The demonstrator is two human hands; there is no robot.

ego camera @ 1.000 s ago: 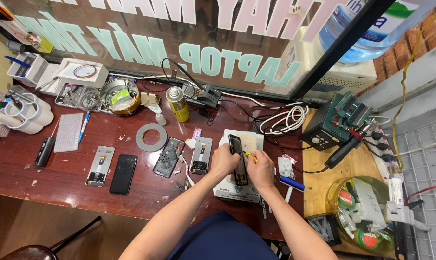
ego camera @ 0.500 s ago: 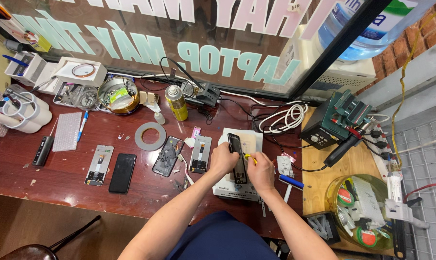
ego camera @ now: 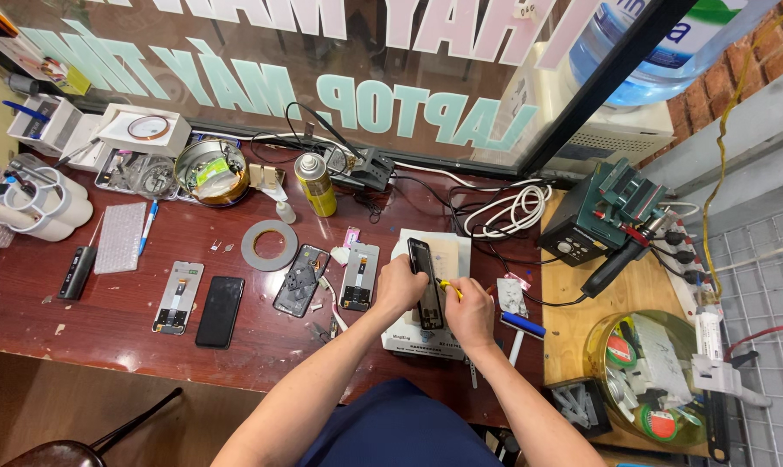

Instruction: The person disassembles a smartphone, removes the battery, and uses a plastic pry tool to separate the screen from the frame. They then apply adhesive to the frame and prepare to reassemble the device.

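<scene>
Left hand (ego camera: pixel 400 290) clamps dark phone (ego camera: pixel 428 281) on white pad (ego camera: pixel 443 259) — right hand (ego camera: pixel 471 313) pinches yellow tool (ego camera: pixel 448 285) at edge. Risk: tool slips, cracks screen.

A slim black phone (ego camera: pixel 427 281) is lying lengthwise on a white slab (ego camera: pixel 434 251), tilting slightly leftward at its far end, its near half hiding between the hands. A small yellow tool (ego camera: pixel 448 286) is touching its right edge.
</scene>
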